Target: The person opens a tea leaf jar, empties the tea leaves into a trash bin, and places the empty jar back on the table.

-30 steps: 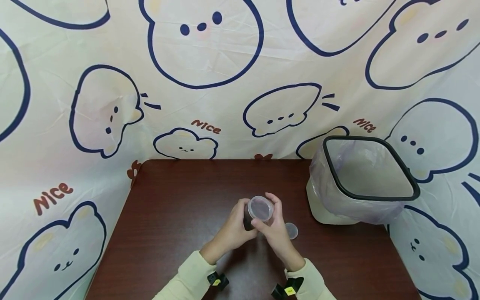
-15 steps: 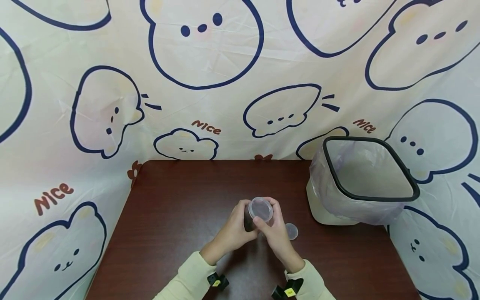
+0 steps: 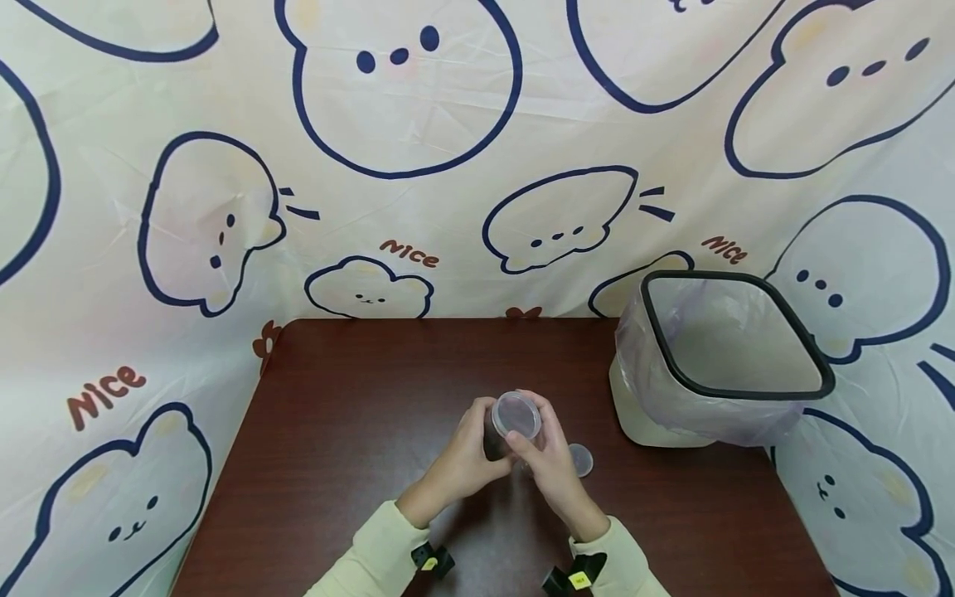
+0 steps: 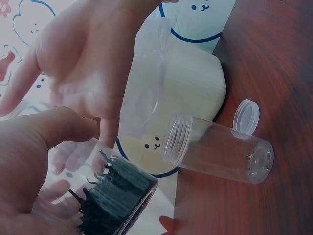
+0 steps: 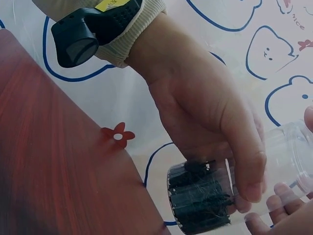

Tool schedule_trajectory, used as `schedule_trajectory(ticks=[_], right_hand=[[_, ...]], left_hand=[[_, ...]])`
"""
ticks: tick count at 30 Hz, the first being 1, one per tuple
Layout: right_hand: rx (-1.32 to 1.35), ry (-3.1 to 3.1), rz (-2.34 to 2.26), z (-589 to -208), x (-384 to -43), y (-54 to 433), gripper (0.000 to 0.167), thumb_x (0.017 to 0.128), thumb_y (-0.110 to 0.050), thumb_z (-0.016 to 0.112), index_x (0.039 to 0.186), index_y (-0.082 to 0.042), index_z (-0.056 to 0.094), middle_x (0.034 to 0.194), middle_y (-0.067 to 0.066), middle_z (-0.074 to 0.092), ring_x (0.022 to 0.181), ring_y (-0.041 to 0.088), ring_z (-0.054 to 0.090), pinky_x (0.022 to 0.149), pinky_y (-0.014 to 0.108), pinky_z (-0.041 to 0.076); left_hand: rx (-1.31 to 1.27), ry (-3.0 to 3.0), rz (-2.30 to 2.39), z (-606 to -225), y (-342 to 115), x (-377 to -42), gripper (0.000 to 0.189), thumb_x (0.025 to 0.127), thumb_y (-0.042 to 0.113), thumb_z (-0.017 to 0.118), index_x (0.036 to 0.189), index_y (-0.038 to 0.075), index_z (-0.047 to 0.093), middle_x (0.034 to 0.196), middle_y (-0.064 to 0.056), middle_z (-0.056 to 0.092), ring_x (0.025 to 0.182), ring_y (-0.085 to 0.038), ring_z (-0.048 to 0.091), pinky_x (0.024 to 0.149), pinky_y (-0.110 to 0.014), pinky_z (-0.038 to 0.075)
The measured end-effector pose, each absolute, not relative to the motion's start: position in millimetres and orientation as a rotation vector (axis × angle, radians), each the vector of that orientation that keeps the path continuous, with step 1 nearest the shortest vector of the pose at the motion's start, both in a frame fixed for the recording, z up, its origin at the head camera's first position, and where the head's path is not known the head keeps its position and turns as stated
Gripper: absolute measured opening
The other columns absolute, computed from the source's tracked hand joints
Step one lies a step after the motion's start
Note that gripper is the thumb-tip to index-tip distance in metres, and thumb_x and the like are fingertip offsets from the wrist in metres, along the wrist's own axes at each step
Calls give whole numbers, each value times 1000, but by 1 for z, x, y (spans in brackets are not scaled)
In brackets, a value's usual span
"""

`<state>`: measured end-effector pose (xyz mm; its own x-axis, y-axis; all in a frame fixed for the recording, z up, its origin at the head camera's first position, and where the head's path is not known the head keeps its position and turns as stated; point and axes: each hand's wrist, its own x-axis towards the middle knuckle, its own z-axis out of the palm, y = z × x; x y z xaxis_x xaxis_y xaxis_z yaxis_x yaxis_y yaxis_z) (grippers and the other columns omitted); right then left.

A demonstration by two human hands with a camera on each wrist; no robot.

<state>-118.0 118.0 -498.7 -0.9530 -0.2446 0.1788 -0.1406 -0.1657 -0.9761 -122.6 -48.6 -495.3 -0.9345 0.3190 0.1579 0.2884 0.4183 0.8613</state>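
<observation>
- Left sleeve [image 3: 366,551], right sleeve [image 3: 622,555]: both long, pale yellow.
- Left cuff [image 5: 134,37]: finely ribbed, narrowing at the wrist.
- Left wrist camera [image 3: 445,564]: black casing, angular with rounded corners, grey oval face on one end.
- Its label [image 5: 112,5]: yellow, dark print, unreadable.
- Right wrist camera [image 3: 558,583]: black too, yellow patch with faint marking.
- Left hand [image 3: 470,452], right hand [image 3: 548,460]: bare.

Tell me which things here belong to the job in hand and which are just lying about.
Likely in use:
- left hand and right hand, both gripping
- held jar with dark contents
- empty jar
- loose lid

Seemingly just lying about:
- bin with bag
- patterned cloth
</observation>
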Motion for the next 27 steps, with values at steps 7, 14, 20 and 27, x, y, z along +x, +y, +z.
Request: schedule_trajectory(ticks=[7,14,20,27], right_hand=[[-510,1949,-2252,-501,-118,122,64,100,-3,60,156,-3,29,153,19,37,134,20,44,101,26,43],[-466,1915,-2323,-505,-116,121,91,90,-19,79,157,-6,19,152,18,37,137,26,39,107,29,39],[-443,1902,-2371,-504,-115,118,78,90,-9,78,146,3,24,147,21,39,133,27,43,106,31,40],[-485,1940,-2359,-504,-115,119,70,92,-6,75,144,4,30,145,18,42,131,25,46,106,31,40]], left_hand=[[564,2630,1562,-498,-49,-122,72,78,9,84,135,1,42,123,-12,54,114,-25,52,98,-50,45],[618,2659,1560,-499,-48,-123,72,75,8,86,133,1,43,124,-14,56,115,-28,53,99,-52,45],[621,2640,1577,-498,-48,-122,72,76,9,85,133,1,43,125,-14,56,115,-29,53,98,-53,45],[609,2631,1571,-497,-49,-122,72,77,10,85,134,2,43,125,-13,55,116,-27,52,100,-52,44]])
